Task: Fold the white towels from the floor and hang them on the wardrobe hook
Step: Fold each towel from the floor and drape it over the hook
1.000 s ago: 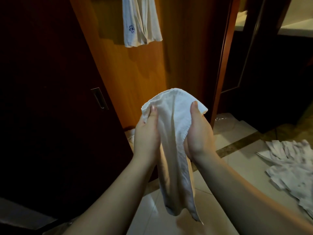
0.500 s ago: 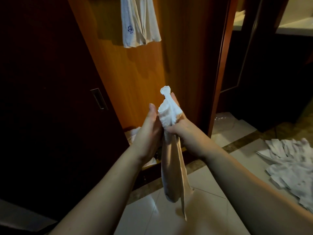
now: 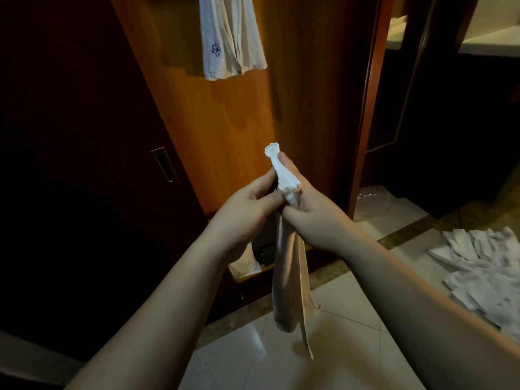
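A white towel (image 3: 289, 280) hangs in a narrow bunch in front of me, its top end sticking up above my fingers. My right hand (image 3: 312, 215) grips the bunched top of the towel. My left hand (image 3: 247, 209) pinches the same bunch from the left side, touching the right hand. Up on the orange wardrobe panel (image 3: 225, 130), another white towel (image 3: 230, 38) with a small blue mark hangs; the hook itself is out of view. A pile of white towels (image 3: 489, 274) lies on the tiled floor at the right.
A dark sliding wardrobe door (image 3: 84, 164) with a recessed handle (image 3: 164, 165) fills the left. A wooden frame post (image 3: 368, 114) stands right of the panel, with dark cabinets beyond. Something white (image 3: 244, 266) lies at the wardrobe's bottom edge. Light floor tiles (image 3: 281, 361) lie below my arms.
The towel was spread between both hands; the hands have come together and gathered its top into a tight bunch. My left hand has closed its fingers on it.
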